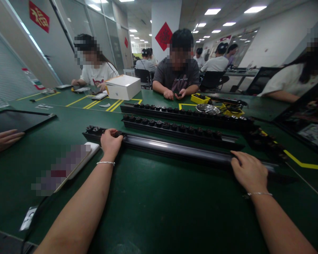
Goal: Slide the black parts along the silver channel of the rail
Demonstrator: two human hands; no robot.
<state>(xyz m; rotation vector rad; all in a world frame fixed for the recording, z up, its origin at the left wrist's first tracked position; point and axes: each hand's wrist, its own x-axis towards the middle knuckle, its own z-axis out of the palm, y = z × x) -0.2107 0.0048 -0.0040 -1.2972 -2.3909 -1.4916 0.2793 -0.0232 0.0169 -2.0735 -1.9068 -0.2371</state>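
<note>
Two hands, left hand point(110, 141) and right hand point(248, 172), clasp the long black rail point(175, 150); beyond it, a yellow tray point(200, 99) holds indistinct dark parts.

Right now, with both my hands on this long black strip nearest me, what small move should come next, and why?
Probably slide the nearest strip a little toward you, keeping it level. Your left hand grips it near its left end and your right hand rests near its right end. It lies close against the second strip, whose sockets sit just behind, so pulling it back should give your fingers room.
</note>
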